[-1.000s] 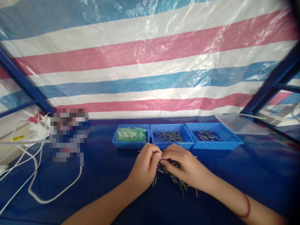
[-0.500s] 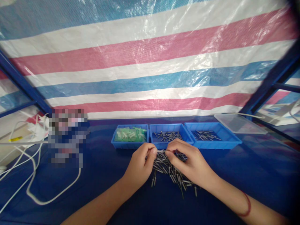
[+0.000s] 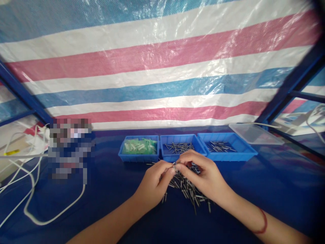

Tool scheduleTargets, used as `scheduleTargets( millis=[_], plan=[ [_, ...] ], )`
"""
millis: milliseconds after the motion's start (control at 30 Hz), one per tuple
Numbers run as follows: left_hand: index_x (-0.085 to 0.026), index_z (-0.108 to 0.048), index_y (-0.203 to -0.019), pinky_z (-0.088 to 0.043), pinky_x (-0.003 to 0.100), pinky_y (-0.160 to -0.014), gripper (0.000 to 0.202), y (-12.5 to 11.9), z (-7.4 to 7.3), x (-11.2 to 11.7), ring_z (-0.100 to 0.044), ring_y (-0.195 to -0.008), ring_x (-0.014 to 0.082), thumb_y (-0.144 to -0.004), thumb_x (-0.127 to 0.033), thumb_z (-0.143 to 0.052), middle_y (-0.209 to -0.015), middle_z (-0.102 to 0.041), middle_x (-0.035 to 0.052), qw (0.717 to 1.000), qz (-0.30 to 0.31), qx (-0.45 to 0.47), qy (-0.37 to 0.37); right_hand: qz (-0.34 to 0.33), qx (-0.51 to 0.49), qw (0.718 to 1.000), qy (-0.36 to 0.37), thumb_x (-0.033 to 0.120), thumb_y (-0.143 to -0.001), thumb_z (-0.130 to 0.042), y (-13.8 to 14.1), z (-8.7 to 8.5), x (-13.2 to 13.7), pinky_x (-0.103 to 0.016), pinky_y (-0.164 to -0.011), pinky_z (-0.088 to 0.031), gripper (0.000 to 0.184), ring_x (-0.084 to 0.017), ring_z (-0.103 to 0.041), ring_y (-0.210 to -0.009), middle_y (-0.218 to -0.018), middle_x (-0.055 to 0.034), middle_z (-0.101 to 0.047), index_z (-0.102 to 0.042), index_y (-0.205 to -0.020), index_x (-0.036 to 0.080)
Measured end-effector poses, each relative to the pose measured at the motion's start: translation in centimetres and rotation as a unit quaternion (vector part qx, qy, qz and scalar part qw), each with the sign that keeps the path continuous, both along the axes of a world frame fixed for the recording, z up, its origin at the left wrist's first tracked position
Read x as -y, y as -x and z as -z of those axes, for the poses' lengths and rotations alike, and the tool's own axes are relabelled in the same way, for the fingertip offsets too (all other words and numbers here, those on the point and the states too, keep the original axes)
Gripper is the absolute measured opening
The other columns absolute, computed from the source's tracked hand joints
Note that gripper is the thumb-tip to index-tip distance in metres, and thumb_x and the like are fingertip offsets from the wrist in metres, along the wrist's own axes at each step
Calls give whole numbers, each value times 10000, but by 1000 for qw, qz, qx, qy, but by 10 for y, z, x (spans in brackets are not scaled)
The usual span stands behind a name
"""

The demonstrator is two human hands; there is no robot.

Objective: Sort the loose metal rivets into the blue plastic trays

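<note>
Over a loose pile of metal blind rivets (image 3: 189, 186), my two hands meet fingertip to fingertip. My left hand (image 3: 157, 181) is closed in a pinch on a small silvery piece that looks like a blind rivet (image 3: 174, 165), mostly hidden by the fingers. My right hand (image 3: 200, 173) also pinches, thumb against forefinger, right at that piece. What its fingertips hold is too small to make out. Behind the hands, a middle blue bin (image 3: 166, 157) and a right blue bin (image 3: 231, 156) hold similar rivets. The left blue bin (image 3: 138, 158) contains green-and-white small pieces (image 3: 139, 146).
A clear plastic lid (image 3: 256, 133) lies at the back right. White cables (image 3: 43, 223) loop across the left of the blue table (image 3: 101, 203), beside a pixelated patch. A striped plastic sheet (image 3: 157, 61) hangs behind, between blue frame posts (image 3: 289, 79).
My hands have come together; a gap stood between their fingertips before. The left hand moved slightly right. The whole view has shifted a little.
</note>
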State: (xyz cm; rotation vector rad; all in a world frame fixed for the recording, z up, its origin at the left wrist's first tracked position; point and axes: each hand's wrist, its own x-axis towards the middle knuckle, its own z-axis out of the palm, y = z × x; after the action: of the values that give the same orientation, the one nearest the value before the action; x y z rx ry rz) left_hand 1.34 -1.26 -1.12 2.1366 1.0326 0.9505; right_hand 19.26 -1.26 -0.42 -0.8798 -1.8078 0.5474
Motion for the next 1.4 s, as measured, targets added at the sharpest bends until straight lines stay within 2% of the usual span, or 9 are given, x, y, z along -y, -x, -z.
scheduleTargets(
  millis=[267,600,767,900,1000,1133,1233,1300,1400],
  plan=[
    [-173,-537,-799,-410,248,-705,263,-1,-1,1,-541,-739,142,-972,-265,-362,-767,-559,19,999,30,1,9,-5,-21,1000,9,298,-857,-591,1,1,0,-299,-614,-473,107,-152,-566,-688,-764,-34,-623,-620,-814,204],
    [-172,-584,-844,-396,225,-648,125,2,-1,-3,-529,-703,125,-916,-234,-505,-762,-553,5,999,-23,-15,-37,2,-16,1000,26,226,-863,-573,0,1,0,-287,-637,-479,65,-142,-575,-715,-830,-36,-636,-634,-863,205],
    [-175,-583,-869,-415,230,-685,95,4,-2,-5,-547,-747,131,-915,-209,-507,-809,-581,12,997,-50,-6,-53,2,55,998,29,196,-859,-541,-2,-3,-2,-298,-648,-483,81,-152,-577,-711,-782,-21,-619,-618,-840,212],
    [-168,-542,-1019,-436,247,-717,128,7,-6,-5,-562,-770,137,-904,-224,-530,-907,-592,30,995,-57,-29,-71,9,146,989,-30,183,-863,-502,-19,-15,-9,-322,-720,-474,132,-178,-596,-788,-798,-30,-642,-611,-795,213],
    [-179,-527,-1120,-446,286,-779,240,11,-12,-4,-578,-868,172,-904,-282,-546,-1011,-598,52,988,1,-137,-77,125,238,960,-84,204,-861,-487,-50,-22,-21,-350,-762,-443,146,-204,-588,-794,-807,-48,-652,-606,-775,200],
    [-202,-596,-1083,-429,354,-846,302,15,-17,-4,-552,-972,231,-872,-417,-583,-1088,-588,60,952,76,-279,-96,298,389,867,-87,289,-830,-521,-100,-17,-43,-358,-705,-405,189,-229,-561,-709,-718,-77,-638,-614,-702,185],
    [-223,-613,-1080,-423,342,-820,284,16,-15,-5,-541,-967,227,-874,-417,-581,-1086,-585,51,938,87,-319,-102,372,447,812,-56,317,-833,-500,-121,-7,-53,-351,-650,-386,249,-240,-558,-673,-657,-105,-615,-636,-681,174],
    [-231,-620,-1063,-412,326,-792,227,15,-14,-5,-539,-951,218,-895,-373,-565,-1067,-591,43,933,85,-333,-107,382,445,808,-54,336,-840,-494,-122,-3,-55,-349,-644,-396,246,-252,-577,-697,-710,-115,-640,-666,-800,165],
    [-226,-636,-988,-384,313,-760,173,13,-13,-5,-540,-907,198,-935,-326,-506,-998,-607,29,928,82,-343,-116,351,427,830,-74,361,-856,-491,-108,-3,-51,-365,-697,-424,278,-262,-601,-750,-800,-117,-670,-662,-927,154]
  ],
)
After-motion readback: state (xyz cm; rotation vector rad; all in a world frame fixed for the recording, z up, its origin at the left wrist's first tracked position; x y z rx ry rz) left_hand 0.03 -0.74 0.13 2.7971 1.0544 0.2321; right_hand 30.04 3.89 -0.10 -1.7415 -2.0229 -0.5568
